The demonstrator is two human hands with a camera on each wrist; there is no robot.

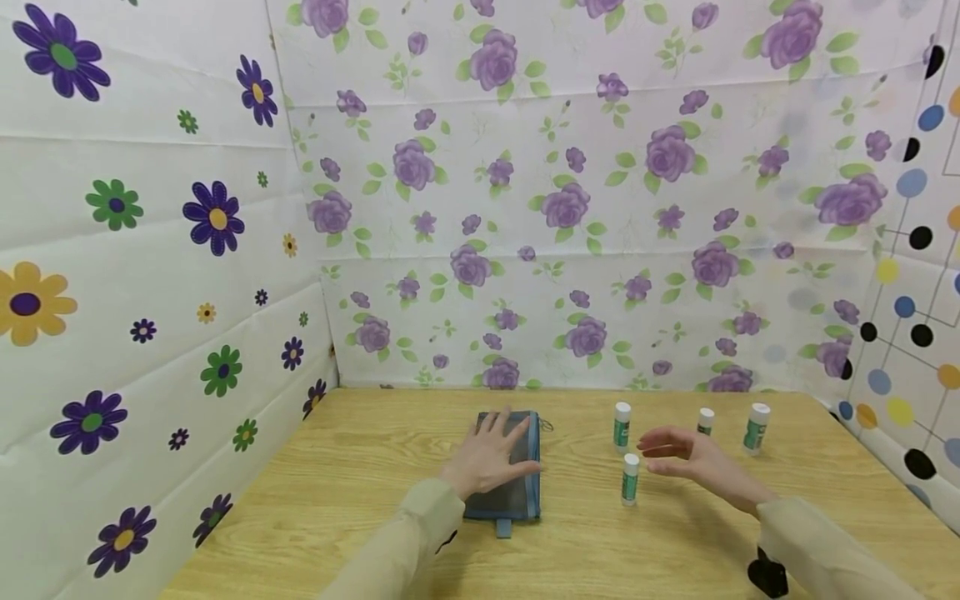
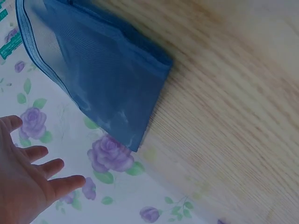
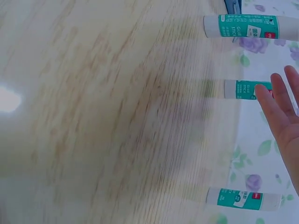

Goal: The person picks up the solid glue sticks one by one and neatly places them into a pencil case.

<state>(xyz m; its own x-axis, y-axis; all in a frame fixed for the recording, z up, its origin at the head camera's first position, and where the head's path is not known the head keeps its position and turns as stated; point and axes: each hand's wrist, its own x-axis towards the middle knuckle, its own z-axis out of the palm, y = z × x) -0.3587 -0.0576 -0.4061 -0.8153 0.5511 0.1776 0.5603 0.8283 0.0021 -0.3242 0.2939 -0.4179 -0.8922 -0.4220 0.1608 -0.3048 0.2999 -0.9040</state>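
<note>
My left hand [image 1: 491, 458] is spread, fingers apart, over a blue mesh zipper pouch [image 1: 495, 504] lying on the table. In the left wrist view the pouch [image 2: 107, 74] shows its see-through mesh and zipper edge, and the left hand [image 2: 28, 177] is apart from it with nothing in its fingers. My right hand [image 1: 693, 462], fingers loosely bent and holding nothing, hovers just right of the nearest glue stick [image 1: 630, 480]. That stick stands upright, with a white cap and green label. In the right wrist view the right hand [image 3: 285, 116] overlaps one glue stick [image 3: 245, 90].
Behind the nearest stick stands another glue stick [image 1: 622, 425]. Further right are a partly hidden glue stick [image 1: 706, 421] and a larger one [image 1: 756, 429]. The wooden table [image 1: 360, 467] meets flowered sheets [image 1: 465, 208] at the back and left, and a dotted sheet at right.
</note>
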